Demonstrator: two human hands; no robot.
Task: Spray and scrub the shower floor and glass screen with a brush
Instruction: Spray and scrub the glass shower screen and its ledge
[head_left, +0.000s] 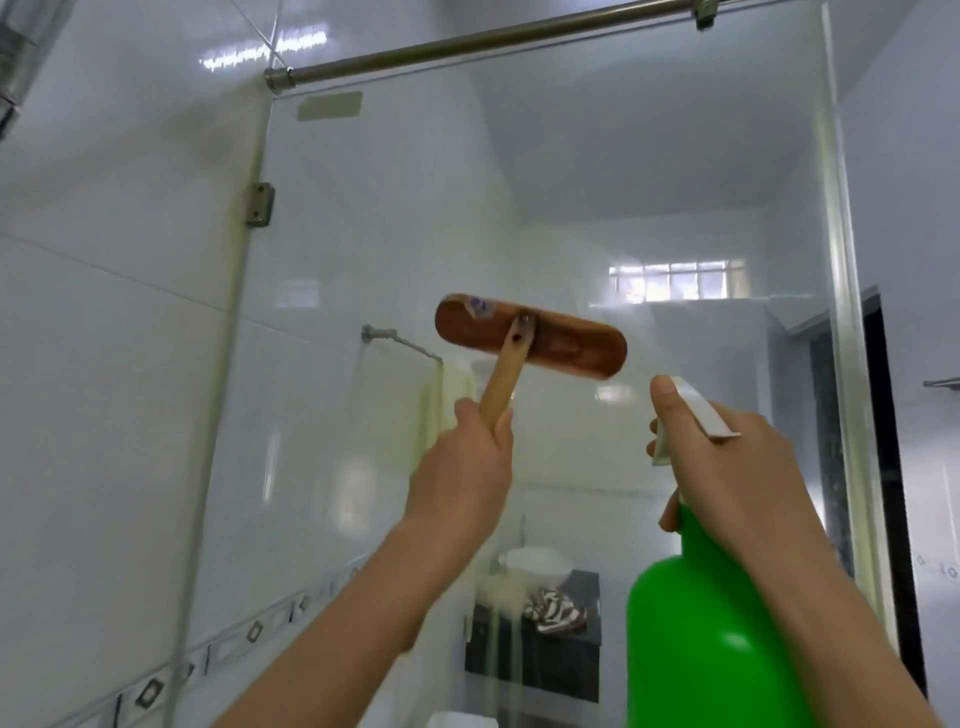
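The glass screen (597, 171) stands upright in front of me, fixed to the tiled wall on its left edge. My left hand (462, 467) grips the pale wooden handle of a brush (561, 343), whose brown oblong head lies flat against the glass at mid height. My right hand (737, 467) holds a green spray bottle (711, 623) by its white trigger head, with the nozzle pointing at the glass just right of the brush head. The shower floor is out of view.
A metal rail (493, 39) runs along the top of the screen, and a hinge bracket (260, 203) joins glass and wall. Through the glass I see a towel bar (400, 340), a dark cabinet (535, 654) with a white basin, and a doorway at right.
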